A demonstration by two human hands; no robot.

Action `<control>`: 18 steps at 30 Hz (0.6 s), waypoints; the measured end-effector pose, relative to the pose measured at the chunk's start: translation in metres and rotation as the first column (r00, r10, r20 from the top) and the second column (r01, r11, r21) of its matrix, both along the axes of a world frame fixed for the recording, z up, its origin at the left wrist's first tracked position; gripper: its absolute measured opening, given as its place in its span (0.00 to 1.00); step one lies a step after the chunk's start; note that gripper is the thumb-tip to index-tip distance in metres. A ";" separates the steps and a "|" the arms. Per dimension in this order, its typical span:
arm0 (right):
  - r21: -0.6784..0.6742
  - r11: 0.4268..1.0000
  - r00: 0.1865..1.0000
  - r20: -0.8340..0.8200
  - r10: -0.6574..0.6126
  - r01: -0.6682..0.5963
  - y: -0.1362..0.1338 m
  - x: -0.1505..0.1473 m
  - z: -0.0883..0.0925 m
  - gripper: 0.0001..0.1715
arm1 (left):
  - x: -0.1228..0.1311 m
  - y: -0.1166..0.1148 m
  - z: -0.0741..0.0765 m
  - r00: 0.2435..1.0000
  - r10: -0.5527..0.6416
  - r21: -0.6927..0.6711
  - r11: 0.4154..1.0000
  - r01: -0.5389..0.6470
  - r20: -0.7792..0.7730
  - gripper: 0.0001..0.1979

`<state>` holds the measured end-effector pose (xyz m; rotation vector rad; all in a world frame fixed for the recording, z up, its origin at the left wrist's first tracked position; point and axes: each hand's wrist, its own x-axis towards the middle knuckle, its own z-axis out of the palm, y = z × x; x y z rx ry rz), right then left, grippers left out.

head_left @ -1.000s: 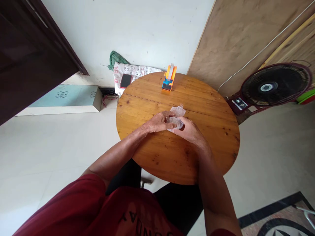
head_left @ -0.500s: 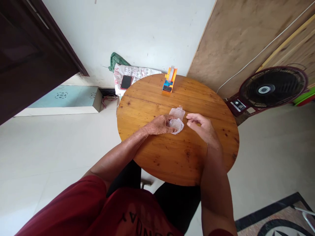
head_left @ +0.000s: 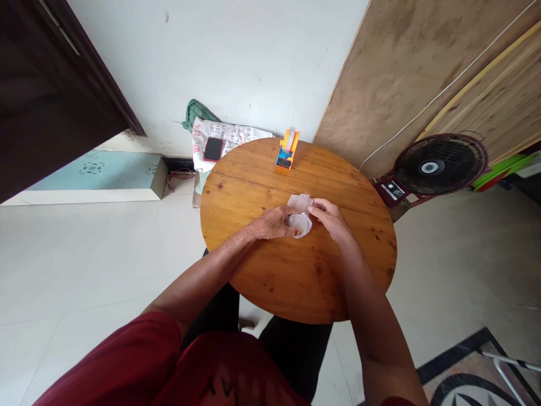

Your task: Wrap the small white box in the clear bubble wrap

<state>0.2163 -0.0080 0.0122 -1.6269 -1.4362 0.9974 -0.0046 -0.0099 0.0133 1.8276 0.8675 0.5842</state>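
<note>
A small crumpled clear plastic bag [head_left: 300,206] lies near the middle of a round wooden table [head_left: 296,270]. My left hand [head_left: 274,222] rests on the table with its fingertips closed on the bag's left side. My right hand [head_left: 329,217] comes in from the right and its fingers pinch the bag's right edge. What the bag contains cannot be made out.
An orange and blue tape dispenser [head_left: 287,150] stands at the table's far edge. Behind the table a phone [head_left: 213,149] lies on a printed sack [head_left: 236,135] on the floor. A floor fan [head_left: 435,167] stands to the right by a plywood wall.
My right hand, lifted off the bag half a second ago, has come back and pinched its right edge. The left hand has kept its hold. The head view has shifted slightly.
</note>
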 end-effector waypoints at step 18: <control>-0.023 0.998 0.990 -0.126 0.059 -0.062 0.024 -0.020 -0.010 0.16 | -0.002 -0.002 0.005 1.000 -0.009 -0.016 1.000 0.009 0.021 0.28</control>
